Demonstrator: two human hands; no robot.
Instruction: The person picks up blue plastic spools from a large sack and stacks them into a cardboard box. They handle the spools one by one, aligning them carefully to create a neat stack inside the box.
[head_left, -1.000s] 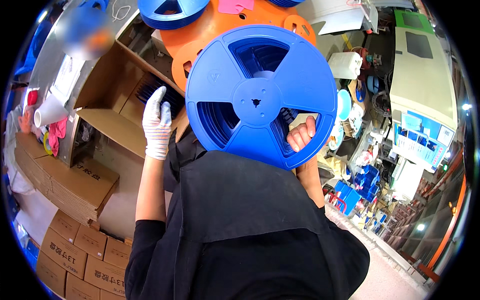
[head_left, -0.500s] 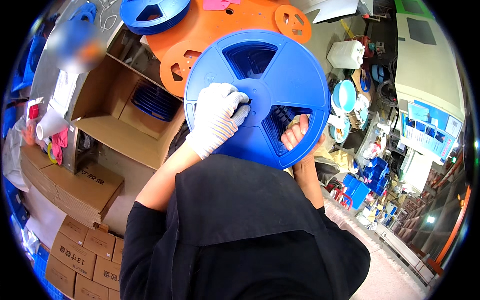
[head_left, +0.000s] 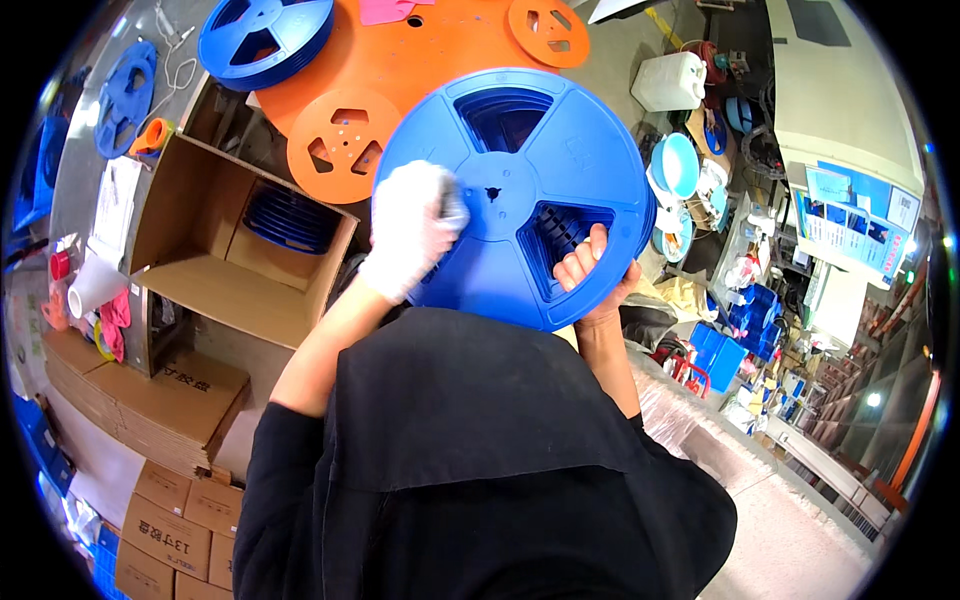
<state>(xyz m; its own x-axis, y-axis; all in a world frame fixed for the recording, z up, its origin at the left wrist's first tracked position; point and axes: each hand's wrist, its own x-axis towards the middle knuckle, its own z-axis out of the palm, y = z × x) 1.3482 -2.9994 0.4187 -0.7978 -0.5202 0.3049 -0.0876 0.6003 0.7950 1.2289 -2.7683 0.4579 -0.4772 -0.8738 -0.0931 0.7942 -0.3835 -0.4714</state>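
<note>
A stack of blue plastic reels [head_left: 575, 130] stands in front of my chest, its round face toward me, with wedge-shaped windows and a small hub hole. My bare right hand [head_left: 597, 275] grips the stack at its lower right, the fingers coming through a window and the thumb side around the rim. My left hand [head_left: 412, 225], in a whitish glove, is over the left part of the face, beside the hub. Motion smears its fingers, so whether they are closed or touch the reel is unclear.
Beyond the stack is an orange surface [head_left: 440, 50] with orange discs [head_left: 343, 145] and more blue reels [head_left: 265, 40]. An open cardboard box [head_left: 215, 285] at left holds several blue reels [head_left: 290, 218]. Flattened cartons [head_left: 150, 390] lie below it. A white jerrycan [head_left: 670, 82] stands at right.
My left hand has moved left, off the hub, uncovering the centre hole. My right hand keeps its grip at the lower right window. The view has shifted slightly.
</note>
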